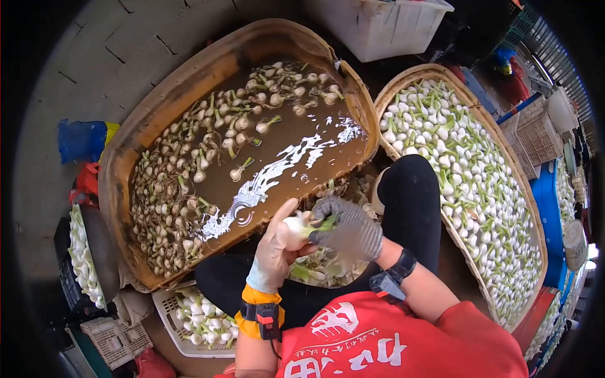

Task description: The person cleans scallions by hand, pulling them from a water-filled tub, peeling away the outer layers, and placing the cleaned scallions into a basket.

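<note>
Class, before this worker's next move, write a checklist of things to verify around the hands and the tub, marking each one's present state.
1. Round white bulb held in the white-gloved left hand: ok
2. Grey-gloved right hand at the bulb's green stalk: ok
3. Right hand's grip firm: cannot tell, blurred
4. More bulbs waiting in the large brown oval tub: ok
5. Tub water clear: not ok, murky brown
</note>
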`<state>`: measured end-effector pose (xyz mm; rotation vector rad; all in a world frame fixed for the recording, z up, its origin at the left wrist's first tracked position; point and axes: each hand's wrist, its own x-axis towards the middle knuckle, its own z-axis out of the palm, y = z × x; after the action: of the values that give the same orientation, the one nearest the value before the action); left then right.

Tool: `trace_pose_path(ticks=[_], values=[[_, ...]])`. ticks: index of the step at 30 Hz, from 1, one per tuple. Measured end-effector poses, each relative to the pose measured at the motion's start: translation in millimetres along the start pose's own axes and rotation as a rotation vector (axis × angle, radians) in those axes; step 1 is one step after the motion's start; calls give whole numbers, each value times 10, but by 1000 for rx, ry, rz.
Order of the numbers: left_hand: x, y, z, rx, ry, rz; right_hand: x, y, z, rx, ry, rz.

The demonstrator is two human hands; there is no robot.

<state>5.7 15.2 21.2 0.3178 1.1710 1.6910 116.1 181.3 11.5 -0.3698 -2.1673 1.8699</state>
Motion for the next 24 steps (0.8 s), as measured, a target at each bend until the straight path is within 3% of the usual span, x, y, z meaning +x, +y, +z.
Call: trace_pose_path(ticks=[2, 4, 6, 8, 9, 10, 12, 14, 16, 18, 19, 21, 22, 23, 24], values=[[-5, 225, -137, 305, 146, -26, 68, -6, 102, -102, -10, -90], [-150, 450, -557, 523, 414, 184, 120, 70, 65, -113, -10, -81], [-521, 783, -1202, 1129, 770, 324, 134, 147, -23, -120, -11, -61], [-1074, 1052, -1877, 1559, 1020, 208, 148, 226, -151, -61, -97, 236], [-1406, 1166, -2223, 1573, 1095, -23, 157, 333, -173, 48, -105, 358], [-1533, 1276, -2207, 1211, 1146, -128, 188, 393, -140, 63, -108, 368], [-1582, 1305, -2241, 933, 1090, -88, 224, 497, -51, 171, -70, 433], [-1284, 1160, -2223, 1022, 1004, -20, 299, 560, 63, 228, -89, 435], [-660, 1050, -2003, 1443, 778, 76, 397, 586, 140, -91, -201, 235], [179, 1105, -1627, 1378, 540, -146, 416, 640, 158, -91, -231, 269], [424, 828, -2139, 1697, 342, 98, 412, 673, 147, -87, -222, 275], [1205, 852, -1794, 1782, 199, -138, 403, 665, 111, -58, -171, 303], [1594, 672, -2154, 1906, 101, -276, 423, 642, 76, -69, -159, 316], [1889, 572, -2171, 1974, 158, -375, 441, 621, 52, -35, -158, 354], [2146, 495, -2229, 2025, 61, -466, 451, 615, 41, 2, -157, 389]])
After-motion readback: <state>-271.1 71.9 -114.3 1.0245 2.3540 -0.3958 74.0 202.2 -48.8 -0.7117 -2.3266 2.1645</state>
